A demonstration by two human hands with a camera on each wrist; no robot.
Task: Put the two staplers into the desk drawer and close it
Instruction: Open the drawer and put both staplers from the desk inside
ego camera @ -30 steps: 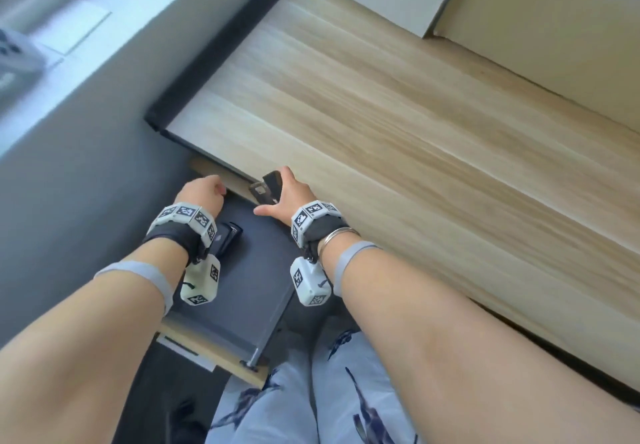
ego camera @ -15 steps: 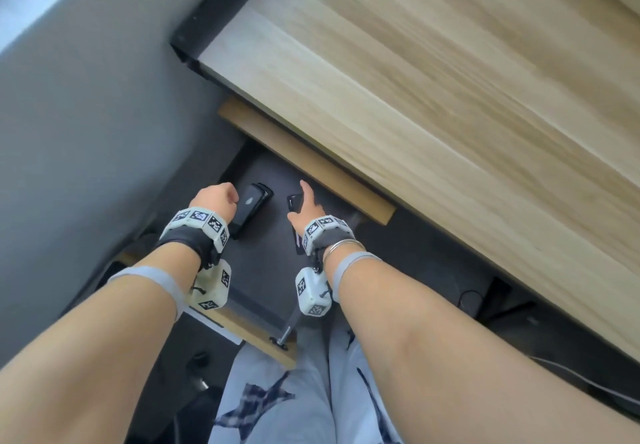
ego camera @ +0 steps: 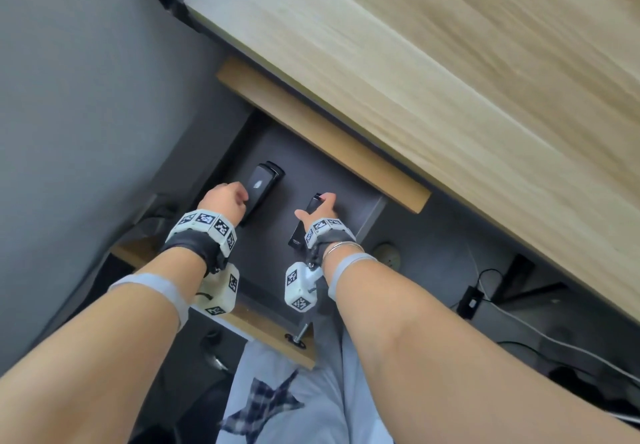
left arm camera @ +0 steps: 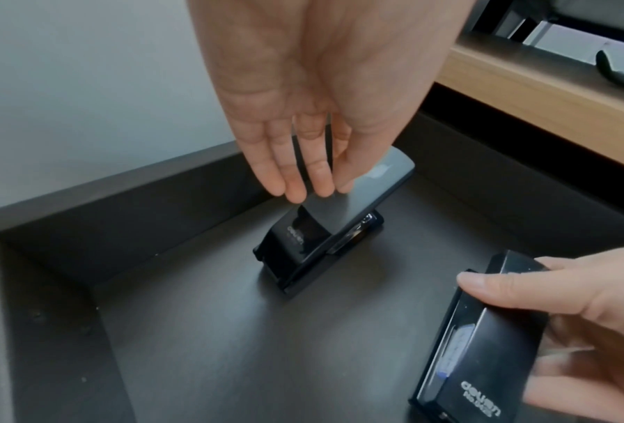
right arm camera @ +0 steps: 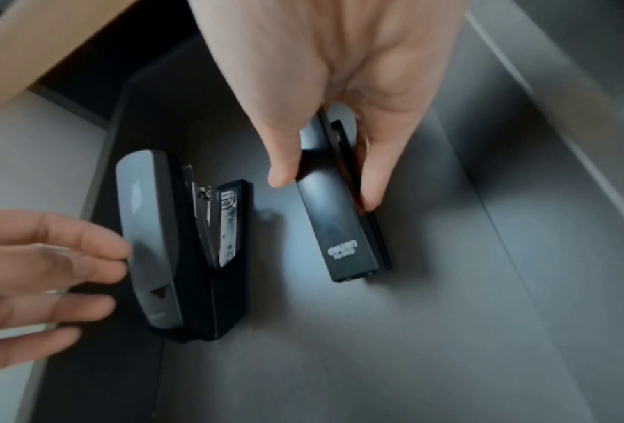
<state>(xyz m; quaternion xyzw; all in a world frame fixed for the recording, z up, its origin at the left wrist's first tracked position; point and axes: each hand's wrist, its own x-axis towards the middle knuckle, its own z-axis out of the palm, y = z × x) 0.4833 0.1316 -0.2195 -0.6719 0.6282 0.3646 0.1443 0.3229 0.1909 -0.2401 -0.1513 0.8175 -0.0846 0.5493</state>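
The dark drawer (ego camera: 287, 152) stands pulled out under the desk. A grey-topped black stapler (ego camera: 263, 183) (left arm camera: 325, 229) (right arm camera: 180, 243) lies on its floor at the left. My left hand (ego camera: 239, 197) (left arm camera: 303, 191) hovers over its rear, fingers straight, fingertips touching the grey lid. A slimmer black stapler (ego camera: 304, 225) (right arm camera: 343, 229) (left arm camera: 484, 343) rests on the floor to the right. My right hand (ego camera: 320, 201) (right arm camera: 325, 189) pinches its sides between thumb and fingers.
The light wooden desk top (ego camera: 415, 62) overhangs the drawer's back, with a wooden rail (ego camera: 311, 131) below it. The drawer's wooden front (ego camera: 263, 331) is against my lap. A grey wall (ego camera: 86, 97) runs along the left. Cables (ego camera: 519, 325) lie on the floor at right.
Both hands have come down from the desk edge into the drawer with the staplers, which now lie on its floor. The head view has tipped downward.
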